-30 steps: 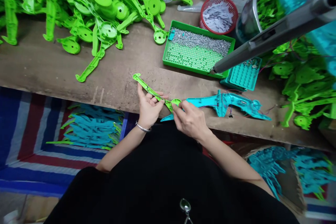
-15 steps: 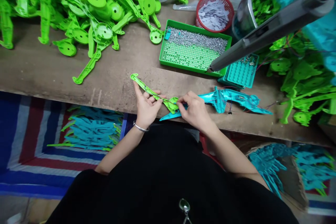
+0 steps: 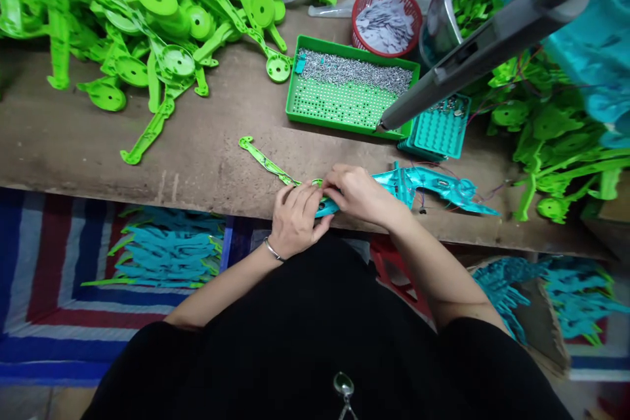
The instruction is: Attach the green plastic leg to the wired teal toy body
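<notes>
On the workbench near its front edge lies a long turquoise plastic part with thin wires at its right side. A slim green plastic arm points up and left from its left end, where the two meet under my fingers. My left hand is closed over that joint, fingers bent on the green arm's round end and thumb by the turquoise part. Beside it, my right hand pinches at the same spot with fingertips together. Whatever small piece lies between the fingertips is hidden.
A green tray of screws stands behind my hands, with a grey electric screwdriver hanging over it. Near it are a small turquoise tray and a red basket of white pieces. Green parts are heaped at the back left.
My left hand has moved right, from under the green arm to over the joint. The green arm's round end now sits over the turquoise part. My right hand stays at the joint.
</notes>
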Demonstrator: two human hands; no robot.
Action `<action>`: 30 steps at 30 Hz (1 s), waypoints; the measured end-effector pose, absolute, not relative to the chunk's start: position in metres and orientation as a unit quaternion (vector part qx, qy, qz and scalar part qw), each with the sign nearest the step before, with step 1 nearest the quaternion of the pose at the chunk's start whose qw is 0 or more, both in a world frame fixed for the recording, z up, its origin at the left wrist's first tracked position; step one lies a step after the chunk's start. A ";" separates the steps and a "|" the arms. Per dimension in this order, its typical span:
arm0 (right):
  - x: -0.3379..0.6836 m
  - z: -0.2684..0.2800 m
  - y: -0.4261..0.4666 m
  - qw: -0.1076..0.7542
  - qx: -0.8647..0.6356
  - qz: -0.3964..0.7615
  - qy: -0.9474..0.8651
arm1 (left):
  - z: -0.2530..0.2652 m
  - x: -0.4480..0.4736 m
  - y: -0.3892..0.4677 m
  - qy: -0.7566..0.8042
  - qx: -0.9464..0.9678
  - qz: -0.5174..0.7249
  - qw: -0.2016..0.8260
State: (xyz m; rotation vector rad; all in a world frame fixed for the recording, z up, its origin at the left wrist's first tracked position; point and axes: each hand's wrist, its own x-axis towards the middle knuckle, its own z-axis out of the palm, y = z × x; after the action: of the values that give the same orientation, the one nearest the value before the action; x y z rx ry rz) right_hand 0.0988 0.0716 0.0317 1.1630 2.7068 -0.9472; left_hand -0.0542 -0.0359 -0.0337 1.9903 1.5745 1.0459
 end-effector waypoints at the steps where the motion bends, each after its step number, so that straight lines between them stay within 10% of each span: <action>1: 0.103 0.032 0.076 0.019 0.349 -0.318 0.881 | -0.036 -0.054 -0.035 0.564 0.709 0.373 0.201; 12: 0.121 0.010 0.060 -0.099 0.451 -0.275 0.843 | -0.025 -0.053 -0.035 0.559 0.748 0.308 0.179; 30: 0.139 0.034 0.068 -0.026 0.387 -0.312 0.867 | -0.001 -0.045 -0.025 0.580 0.803 0.114 0.078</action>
State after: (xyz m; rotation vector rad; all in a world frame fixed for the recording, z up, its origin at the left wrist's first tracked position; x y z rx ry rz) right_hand 0.1393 0.0683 0.0340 1.2362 2.7694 -0.9975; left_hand -0.0451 -0.0249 -0.0006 2.4057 1.7360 0.3417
